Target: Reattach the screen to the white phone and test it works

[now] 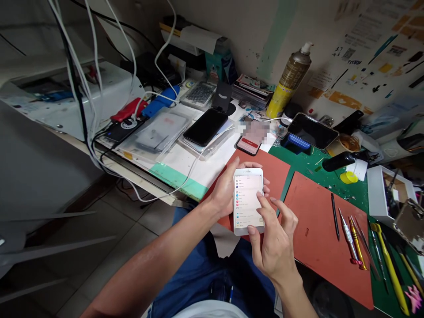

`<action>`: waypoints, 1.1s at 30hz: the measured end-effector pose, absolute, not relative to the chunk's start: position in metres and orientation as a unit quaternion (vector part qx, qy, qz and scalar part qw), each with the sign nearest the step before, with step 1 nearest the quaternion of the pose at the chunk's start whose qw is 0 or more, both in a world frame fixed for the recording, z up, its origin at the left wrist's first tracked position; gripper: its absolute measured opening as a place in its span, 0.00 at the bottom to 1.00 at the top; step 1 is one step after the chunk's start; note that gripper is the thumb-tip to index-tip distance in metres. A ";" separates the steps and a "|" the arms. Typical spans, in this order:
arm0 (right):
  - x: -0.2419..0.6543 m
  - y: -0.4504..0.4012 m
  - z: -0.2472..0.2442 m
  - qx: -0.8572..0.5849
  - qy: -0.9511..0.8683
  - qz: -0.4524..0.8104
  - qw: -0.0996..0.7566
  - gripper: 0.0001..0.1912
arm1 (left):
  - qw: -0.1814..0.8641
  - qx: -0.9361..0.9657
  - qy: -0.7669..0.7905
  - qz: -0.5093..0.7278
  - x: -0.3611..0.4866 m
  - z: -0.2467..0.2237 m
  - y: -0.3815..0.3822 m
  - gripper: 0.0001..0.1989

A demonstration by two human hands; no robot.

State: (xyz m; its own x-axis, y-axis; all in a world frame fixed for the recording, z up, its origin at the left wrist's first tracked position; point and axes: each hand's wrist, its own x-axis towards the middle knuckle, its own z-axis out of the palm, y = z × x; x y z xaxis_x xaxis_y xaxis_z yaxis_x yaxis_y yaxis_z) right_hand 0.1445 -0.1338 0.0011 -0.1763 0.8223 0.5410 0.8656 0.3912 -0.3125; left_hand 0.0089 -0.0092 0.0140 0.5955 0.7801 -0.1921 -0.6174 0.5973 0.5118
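Observation:
A white phone (247,203) with a lit screen showing a list of entries with small coloured icons lies in my left hand (228,187), whose fingers wrap around its back and show at the right edge. Over the lower right of the screen is my right hand (274,229), its fingers apart and holding nothing; the index fingertip is at the screen and the thumb is by the bottom edge. Beyond the white phone, a second phone (250,141) with a lit, partly blurred screen rests on the bench. A black phone (206,127) lies to its left.
Orange mats (326,234) cover part of the green bench mat (306,165). Screwdrivers and tweezers (347,236) lie at the right, near a white box (377,194). A spray can (288,81) and a propped phone (312,130) stand behind. White cables (172,191) hang along the left edge.

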 end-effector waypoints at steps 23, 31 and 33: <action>0.104 -0.165 -0.029 -0.622 -0.642 -0.074 0.442 0.40 | 0.868 0.206 0.206 0.402 0.008 0.014 -0.010 0.26; 0.102 -0.167 -0.030 -0.625 -0.640 -0.090 0.438 0.36 | 0.861 0.212 0.194 0.420 0.009 0.018 -0.012 0.25; 0.103 -0.167 -0.027 -0.628 -0.638 -0.090 0.437 0.35 | 0.864 0.213 0.192 0.414 0.009 0.018 -0.012 0.25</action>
State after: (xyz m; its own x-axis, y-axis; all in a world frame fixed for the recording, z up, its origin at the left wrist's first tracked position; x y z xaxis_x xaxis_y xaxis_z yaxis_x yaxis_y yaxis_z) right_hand 0.1034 -0.1666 -0.0271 0.1707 0.7220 0.6705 0.8794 0.1953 -0.4342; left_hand 0.0089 -0.0121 0.0177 0.5824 0.7978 -0.1558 -0.6338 0.5657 0.5275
